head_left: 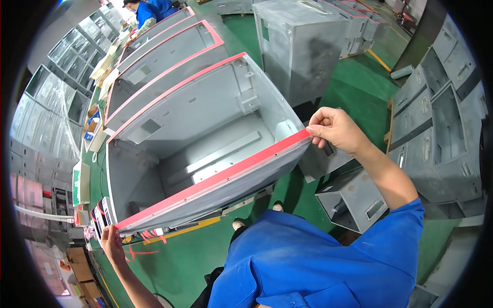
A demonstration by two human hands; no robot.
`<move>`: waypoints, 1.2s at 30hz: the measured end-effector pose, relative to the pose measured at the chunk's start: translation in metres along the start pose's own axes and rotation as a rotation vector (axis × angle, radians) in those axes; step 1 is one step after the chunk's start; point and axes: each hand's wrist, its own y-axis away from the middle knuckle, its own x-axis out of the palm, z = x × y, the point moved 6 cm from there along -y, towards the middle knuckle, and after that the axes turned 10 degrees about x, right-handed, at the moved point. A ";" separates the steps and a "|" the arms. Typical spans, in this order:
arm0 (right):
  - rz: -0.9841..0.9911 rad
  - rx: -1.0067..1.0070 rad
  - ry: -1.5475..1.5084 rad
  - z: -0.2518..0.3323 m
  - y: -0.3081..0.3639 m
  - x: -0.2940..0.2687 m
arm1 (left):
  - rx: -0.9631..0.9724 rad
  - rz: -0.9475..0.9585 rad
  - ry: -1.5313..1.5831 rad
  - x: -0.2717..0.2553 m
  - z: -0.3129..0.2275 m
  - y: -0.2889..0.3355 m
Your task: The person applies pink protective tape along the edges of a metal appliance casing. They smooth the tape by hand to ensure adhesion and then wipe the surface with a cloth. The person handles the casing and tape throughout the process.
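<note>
In front of me an open grey metal cabinet point(205, 108) lies with its opening facing up. A strip of red tape point(221, 178) stretches along its near edge, from corner to corner. At the right corner my right hand point(336, 129) is closed, thumb and fingertips pinching that end of the tape. My left hand point(112, 242) is closed at the left corner, with its fingertips on the tape's other end. Red edging also runs along the cabinet's far edge. Inside are a small bracket box and a pale floor panel with a raised bar.
More red-edged cabinets point(169, 64) line up beyond, with a co-worker in blue point(141, 13) at the far end. A tall grey cabinet point(303, 49) stands behind right. Stacked metal boxes point(431, 123) fill the right side. Red tape scraps point(138, 252) hang at lower left.
</note>
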 end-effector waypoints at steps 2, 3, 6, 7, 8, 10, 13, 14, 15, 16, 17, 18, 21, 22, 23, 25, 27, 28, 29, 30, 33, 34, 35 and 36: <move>-0.014 -0.023 0.075 0.001 -0.001 -0.001 | -0.002 0.053 0.010 0.006 -0.004 -0.001; -0.028 -0.035 0.102 0.003 0.000 -0.002 | 0.001 0.058 0.018 0.013 -0.007 0.001; -0.007 -0.051 0.117 0.005 -0.001 -0.003 | -0.029 0.040 0.028 0.011 -0.005 0.002; 0.016 -0.044 0.100 0.004 -0.001 -0.003 | -0.031 0.023 0.038 0.009 -0.004 0.001; 0.039 -0.037 0.082 0.004 -0.002 -0.003 | -0.034 0.007 0.049 0.005 -0.002 0.000; 0.033 -0.054 0.041 0.006 -0.002 -0.003 | -0.037 -0.002 0.067 0.003 0.001 -0.001; 0.023 -0.063 0.014 0.007 -0.002 -0.003 | -0.037 0.006 0.081 0.001 0.002 -0.003; 0.021 -0.063 0.010 0.007 -0.003 -0.003 | -0.045 0.003 0.078 -0.003 0.005 -0.005; 0.031 -0.065 0.013 0.007 -0.003 -0.003 | -0.053 0.000 0.076 -0.004 0.006 -0.005; 0.042 -0.068 0.017 0.007 -0.004 -0.003 | -0.056 -0.009 0.076 -0.005 0.007 -0.006; 0.053 -0.070 0.020 0.008 -0.004 -0.003 | -0.060 -0.019 0.076 -0.005 0.006 -0.006; 0.047 -0.049 0.052 0.007 -0.004 -0.003 | -0.065 -0.028 0.076 -0.004 0.006 -0.006; 0.028 -0.023 0.145 0.007 -0.005 -0.002 | -0.058 -0.011 0.082 -0.005 0.005 -0.006; 0.020 -0.040 0.172 0.008 -0.006 -0.002 | -0.058 -0.025 0.074 -0.007 0.006 -0.006; 0.012 -0.056 0.200 0.008 -0.006 -0.002 | -0.058 -0.039 0.067 -0.009 0.007 -0.007; 0.028 -0.034 0.226 0.009 -0.006 -0.002 | -0.059 -0.054 0.050 -0.010 0.009 -0.008; 0.039 -0.019 0.260 0.009 -0.006 -0.002 | -0.062 -0.053 0.032 -0.007 0.009 -0.008; 0.042 -0.015 0.280 0.009 -0.006 -0.002 | -0.058 -0.037 0.032 -0.004 0.007 -0.008; 0.045 -0.011 0.301 0.009 -0.007 -0.002 | -0.054 -0.021 0.032 0.000 0.003 -0.006; 0.061 -0.021 0.320 0.008 -0.008 -0.002 | -0.046 -0.005 0.031 0.002 0.002 -0.004; 0.094 -0.028 0.360 0.007 -0.012 -0.003 | -0.036 -0.003 0.032 0.003 0.001 -0.005; 0.095 -0.035 0.370 0.007 -0.012 -0.003 | -0.034 0.008 0.046 0.001 0.002 -0.005; 0.095 -0.041 0.380 0.007 -0.013 -0.003 | -0.037 0.000 0.042 -0.002 0.005 -0.007; 0.097 -0.049 0.390 0.007 -0.014 -0.003 | -0.039 -0.010 0.038 -0.005 0.007 -0.008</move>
